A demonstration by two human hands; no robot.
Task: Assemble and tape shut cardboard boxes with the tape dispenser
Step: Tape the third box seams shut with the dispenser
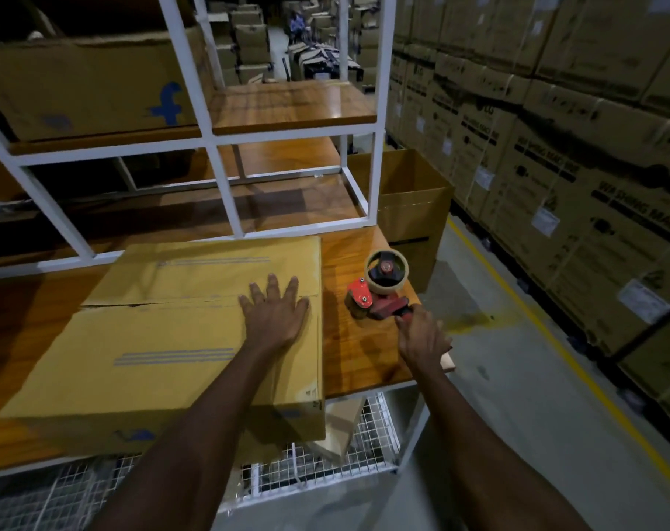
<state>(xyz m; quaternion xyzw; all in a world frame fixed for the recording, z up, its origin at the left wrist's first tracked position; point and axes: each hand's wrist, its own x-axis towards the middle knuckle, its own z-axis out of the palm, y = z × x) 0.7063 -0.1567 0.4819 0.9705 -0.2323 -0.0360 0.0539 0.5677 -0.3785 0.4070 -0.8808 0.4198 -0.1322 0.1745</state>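
A large cardboard box (164, 339) lies on the wooden worktable (356, 350) with its two top flaps folded closed; the seam between them runs left to right. My left hand (274, 312) presses flat on the flaps near the seam's right end, fingers spread. To the right of the box, a red tape dispenser (379, 287) with a roll of tape stands on the table. My right hand (421, 335) is curled round its handle at the table's right edge.
A white metal shelf frame (226, 178) rises just behind the box, with another box (80, 90) on its upper shelf. An open carton (413, 201) stands on the floor to the right. Stacked cartons (555, 147) line the right wall. A wire mesh bin (364, 435) sits under the table.
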